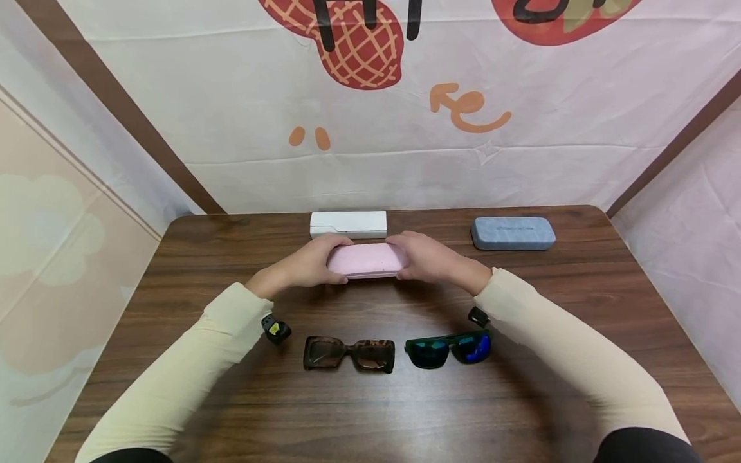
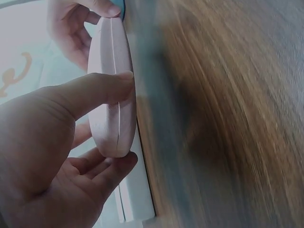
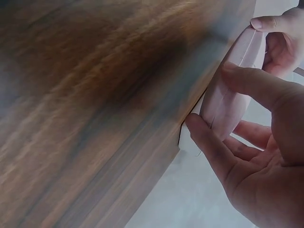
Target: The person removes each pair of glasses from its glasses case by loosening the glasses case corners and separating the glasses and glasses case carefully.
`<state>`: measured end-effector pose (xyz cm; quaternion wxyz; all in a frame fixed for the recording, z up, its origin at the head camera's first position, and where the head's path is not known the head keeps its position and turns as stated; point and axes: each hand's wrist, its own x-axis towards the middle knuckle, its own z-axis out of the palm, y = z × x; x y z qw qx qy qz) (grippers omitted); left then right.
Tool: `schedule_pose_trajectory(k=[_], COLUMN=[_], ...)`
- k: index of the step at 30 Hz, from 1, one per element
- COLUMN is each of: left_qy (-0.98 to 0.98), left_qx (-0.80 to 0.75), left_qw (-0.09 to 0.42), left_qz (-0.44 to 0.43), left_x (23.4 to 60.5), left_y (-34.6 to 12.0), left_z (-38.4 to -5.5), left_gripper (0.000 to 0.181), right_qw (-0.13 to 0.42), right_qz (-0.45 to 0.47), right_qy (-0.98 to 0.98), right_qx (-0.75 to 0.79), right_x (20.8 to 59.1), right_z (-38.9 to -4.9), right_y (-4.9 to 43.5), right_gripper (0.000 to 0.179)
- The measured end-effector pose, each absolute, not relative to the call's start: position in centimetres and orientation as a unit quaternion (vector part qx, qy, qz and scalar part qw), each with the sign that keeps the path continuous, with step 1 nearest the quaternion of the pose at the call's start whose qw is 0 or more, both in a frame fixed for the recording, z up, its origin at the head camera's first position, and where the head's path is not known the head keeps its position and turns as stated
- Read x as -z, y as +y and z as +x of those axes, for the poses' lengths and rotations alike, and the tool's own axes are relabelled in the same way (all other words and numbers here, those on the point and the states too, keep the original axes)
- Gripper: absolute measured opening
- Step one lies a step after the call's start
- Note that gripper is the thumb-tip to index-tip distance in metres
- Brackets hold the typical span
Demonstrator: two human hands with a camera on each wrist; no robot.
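Toward the back of the dark-brown wood-grain tabletop (image 1: 370, 418), a pale-pink, rounded-end hard glasses case (image 1: 367, 260) is held w/ both hands, just in front of a long white rectangular box (image 1: 348, 224). Left hand (image 1: 315, 262) grips one end, right hand (image 1: 431, 258) the other; on each, the thumb lies on the near long side by the seam & the fingers curl round the end, clamped on the case. Lid's shut: wrist views show the seam closed. Case prob. sits a bit clear of the wood, but contact is hard to tell.

Nearer the person: brown tortoiseshell sunglasses w/ thick rectangular frames (image 1: 349, 349), left of dark-framed sunglasses w/ blue-green mirrored lenses (image 1: 449, 343). Both pairs lie apart from the hands. Back right: a grey-blue oblong case w/ rounded corners (image 1: 512, 233), untouched.

Step in hand, as I judge it: two-handed handling of the pink case, either positioning it or readying to open. Setting down calls for a level lowering, ends even, w/o knocking the white box; opening calls for one hand steadying the base & the other's thumb at the seam.
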<state>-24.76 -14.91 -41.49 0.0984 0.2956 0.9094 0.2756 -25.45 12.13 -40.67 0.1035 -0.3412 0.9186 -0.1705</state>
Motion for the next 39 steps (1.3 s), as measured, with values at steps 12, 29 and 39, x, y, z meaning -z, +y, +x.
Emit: schedule_pose_trajectory(k=[12,29,39], left_qy=[0.916,0.928,0.933], left_qx=[-0.269,-0.250,-0.249], left_qw=[0.097,0.116,0.125], left_qz=[0.282,0.250,0.229], left_x=[41.6,42.2,42.7], left_y=[-16.8,-18.2,-18.3], left_z=[-25.6,-26.5,-26.7], left_gripper=[0.064,0.067,0.068], right_qw=[0.107,0.126,0.121], right_qz=[-0.345,-0.325,-0.312], right_qy=[0.919,0.924,0.931], right_qx=[0.158,0.159,0.147], right_x=[40.8,41.9,42.6], right_z=[-26.5,-27.6,-28.1], right_y=[9.7,7.5,7.3], right_gripper=[0.071,0.072,0.070])
